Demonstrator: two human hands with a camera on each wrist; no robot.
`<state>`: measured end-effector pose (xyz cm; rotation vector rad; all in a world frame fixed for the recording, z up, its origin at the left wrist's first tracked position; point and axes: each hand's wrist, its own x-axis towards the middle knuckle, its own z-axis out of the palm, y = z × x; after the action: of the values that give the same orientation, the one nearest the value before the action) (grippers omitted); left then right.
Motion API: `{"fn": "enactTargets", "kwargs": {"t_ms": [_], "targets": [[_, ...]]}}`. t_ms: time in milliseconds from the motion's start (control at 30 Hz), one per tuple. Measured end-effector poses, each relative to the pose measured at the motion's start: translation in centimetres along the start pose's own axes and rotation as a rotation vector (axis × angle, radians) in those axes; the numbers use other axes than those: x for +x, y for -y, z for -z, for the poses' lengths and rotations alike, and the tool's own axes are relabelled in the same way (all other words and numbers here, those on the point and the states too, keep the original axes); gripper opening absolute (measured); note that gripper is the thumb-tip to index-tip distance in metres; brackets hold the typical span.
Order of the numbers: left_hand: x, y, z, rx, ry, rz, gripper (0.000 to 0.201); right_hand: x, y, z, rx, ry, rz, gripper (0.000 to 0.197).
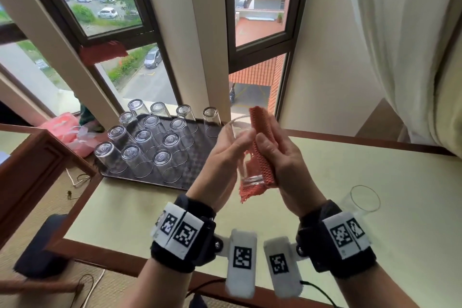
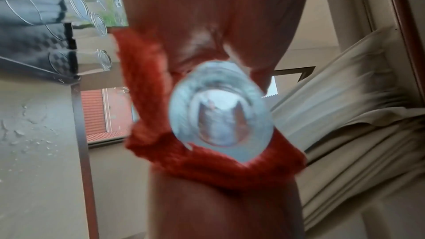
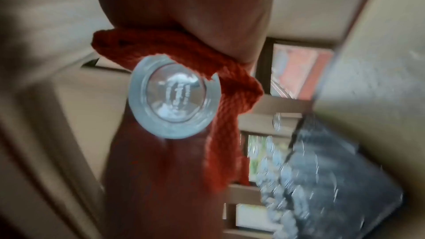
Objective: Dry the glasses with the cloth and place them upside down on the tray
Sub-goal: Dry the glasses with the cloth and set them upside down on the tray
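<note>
Two hands, left (image 1: 226, 157) and right (image 1: 280, 157), gripped a glass (image 1: 246, 155) and red cloth (image 1: 260, 150) above a pale, wood-edged counter (image 1: 375, 245) beside tall windows (image 1: 260, 0).

I see a coral-red cloth (image 1: 260, 155) with a waffle weave pressed against a clear glass (image 1: 246, 157). The tray (image 1: 195, 177) is dark, near black, with a fine checkered pattern, and the upturned glasses (image 1: 140, 155) on it are colourless. My table (image 1: 375, 245) is pale yellow-green, edged in reddish-brown wood. Both wristbands (image 1: 183, 235) are black with white tags printed in black square codes. The curtain (image 1: 405, 45) is off-white; the bag (image 1: 67, 130) by the tray is pink.
</note>
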<state>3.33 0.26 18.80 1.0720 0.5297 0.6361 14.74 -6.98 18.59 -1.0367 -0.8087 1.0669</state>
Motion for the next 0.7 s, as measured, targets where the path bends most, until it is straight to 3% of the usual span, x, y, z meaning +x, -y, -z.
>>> {"fn": "enactTargets", "kwargs": {"t_ms": [167, 267, 333, 400, 500, 600, 700], "targets": [[-0.8, -0.5, -0.3, 0.035, 0.060, -0.047, 0.072, -0.5, 0.7, 0.0, 0.386, 0.076, -0.144, 0.055], [-0.6, -0.6, 0.6, 0.030, 0.017, -0.021, 0.079, -0.6, 1.1, -0.1, 0.184, 0.028, -0.049, 0.052], [-0.5, -0.5, 0.5, 0.021, -0.017, -0.029, 0.064, -0.5, 0.8, -0.5, 0.005, -0.018, 0.038, 0.057], [-0.5, -0.5, -0.3, 0.053, -0.005, -0.026, 0.054, -0.5, 0.3, -0.7, -0.025, -0.017, 0.069, 0.055], [-0.8, -0.6, -0.7, 0.015, 0.010, -0.003, 0.060, -0.8, 0.6, -0.8, 0.256, 0.062, -0.088, 0.046], [-0.9, -0.9, 0.4, 0.035, 0.082, 0.096, 0.066, -1.1, 0.9, 0.1, 0.475, 0.024, -0.193, 0.042], [-0.9, -0.9, 1.1, 0.090, 0.082, 0.101, 0.055, -1.1, 0.6, 0.3, 0.178, -0.011, -0.067, 0.048]]}}
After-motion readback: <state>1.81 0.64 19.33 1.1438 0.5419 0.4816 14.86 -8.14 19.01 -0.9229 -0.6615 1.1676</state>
